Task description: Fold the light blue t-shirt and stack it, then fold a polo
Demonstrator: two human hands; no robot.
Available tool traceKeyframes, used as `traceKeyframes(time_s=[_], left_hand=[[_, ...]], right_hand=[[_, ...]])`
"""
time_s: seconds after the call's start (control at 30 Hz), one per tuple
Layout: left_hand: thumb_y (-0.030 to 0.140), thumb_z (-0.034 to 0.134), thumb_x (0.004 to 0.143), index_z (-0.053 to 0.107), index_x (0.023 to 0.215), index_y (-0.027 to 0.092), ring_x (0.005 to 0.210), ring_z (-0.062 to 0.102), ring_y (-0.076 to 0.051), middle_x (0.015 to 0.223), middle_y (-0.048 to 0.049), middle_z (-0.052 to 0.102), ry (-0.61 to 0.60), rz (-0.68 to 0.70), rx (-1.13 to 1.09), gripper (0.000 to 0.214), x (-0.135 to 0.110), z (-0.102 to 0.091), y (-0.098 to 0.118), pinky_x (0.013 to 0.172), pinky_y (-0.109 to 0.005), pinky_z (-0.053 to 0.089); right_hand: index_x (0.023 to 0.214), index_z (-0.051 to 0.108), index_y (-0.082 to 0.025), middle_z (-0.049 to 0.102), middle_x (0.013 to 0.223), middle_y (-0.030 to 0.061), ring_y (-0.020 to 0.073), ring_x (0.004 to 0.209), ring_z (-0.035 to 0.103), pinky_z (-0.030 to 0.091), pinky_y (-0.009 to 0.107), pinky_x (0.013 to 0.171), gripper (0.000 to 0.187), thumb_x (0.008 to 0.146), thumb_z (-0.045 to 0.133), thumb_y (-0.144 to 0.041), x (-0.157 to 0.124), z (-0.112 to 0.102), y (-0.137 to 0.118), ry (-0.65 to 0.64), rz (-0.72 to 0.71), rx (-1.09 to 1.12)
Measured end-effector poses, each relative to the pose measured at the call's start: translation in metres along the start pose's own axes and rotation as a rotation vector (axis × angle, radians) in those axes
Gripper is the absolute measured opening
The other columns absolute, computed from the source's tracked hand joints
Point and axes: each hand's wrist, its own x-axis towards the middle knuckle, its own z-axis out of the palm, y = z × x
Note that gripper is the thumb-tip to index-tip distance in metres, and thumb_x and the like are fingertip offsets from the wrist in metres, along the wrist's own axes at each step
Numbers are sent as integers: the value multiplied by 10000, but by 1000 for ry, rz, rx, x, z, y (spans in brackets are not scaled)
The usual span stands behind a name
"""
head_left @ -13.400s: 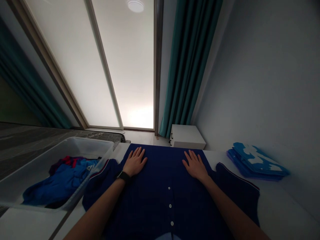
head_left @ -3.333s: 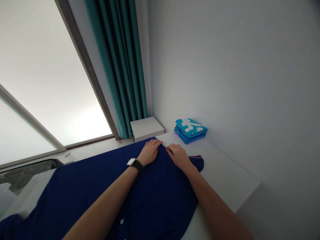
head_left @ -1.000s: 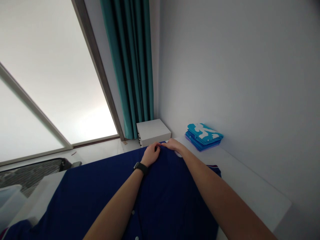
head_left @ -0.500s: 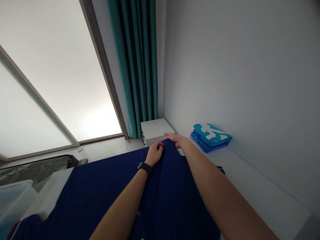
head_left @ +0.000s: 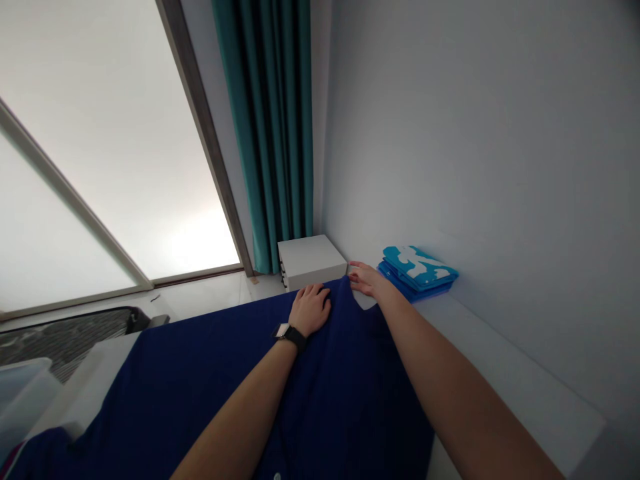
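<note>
A dark blue button shirt (head_left: 210, 373) lies spread over the white table (head_left: 500, 373). My left hand (head_left: 311, 309), with a black watch on the wrist, rests palm down on the shirt near its far edge, fingers together and flat. My right hand (head_left: 365, 279) reaches past it to the shirt's far right corner. Its fingers are curled at the cloth's edge there, and the cloth rises in a small peak beside them.
A folded stack of light blue and white clothes (head_left: 417, 270) sits at the table's far right by the wall. A white cabinet (head_left: 310, 260) stands beyond the table, under a teal curtain (head_left: 270, 133). A clear plastic bin (head_left: 20, 400) shows at the far left.
My right hand has moved a little farther right along the shirt's far edge, and my left hand has flattened onto the cloth. The view has shifted slightly.
</note>
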Motion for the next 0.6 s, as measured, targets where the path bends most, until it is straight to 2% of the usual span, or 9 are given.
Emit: traceKeyframes(time_s=[0.13,0.27,0.37,0.43,0.5,0.6], left_hand=[[327,406,952,548,1301,247,1289,452,-230,1393,-53,532,-31,-12,75,386,-2,1,2,1120,-418,302],[377,371,963,483,1378,253,1366,382,-232,1471,-54,459,-78,-43,116,448,-2,5,0,1151,-450,254],[399,348,968,452,1407,261,1393,349,-226,1500,-48,422,-102,-58,137,472,-1,7,0,1164,-458,226],[411,333,970,441,1417,263,1403,334,-225,1512,-45,402,-115,-59,145,483,-1,7,0,1166,-460,221],[419,322,972,437,1421,262,1410,322,-225,1519,-45,390,-124,-60,150,489,-1,7,0,1164,-463,224],[423,312,974,435,1424,254,1414,315,-225,1521,-47,388,-130,-67,152,496,-1,7,-1,1166,-462,222]], right_hand=[[1214,436,-205,497,689,-59,84,548,534,501,226,556,410,817,487,-116,-10,-2,4,37,26,-186],[1195,516,-185,597,709,-16,122,557,568,488,255,547,374,822,535,-182,-25,-5,4,-47,36,-426],[1120,615,-200,690,907,39,168,756,641,509,275,696,372,752,616,-141,-39,-7,5,-117,-44,-606],[1104,642,-199,678,1099,59,193,949,631,475,273,839,405,716,625,-87,-48,-10,5,-107,-128,-717],[1192,611,-192,635,1220,79,218,1075,589,424,289,929,464,741,599,-86,-59,-14,4,-65,-199,-801],[1378,469,-200,651,1188,107,241,1055,608,418,325,916,548,835,528,-155,-77,-23,3,7,-276,-937]])
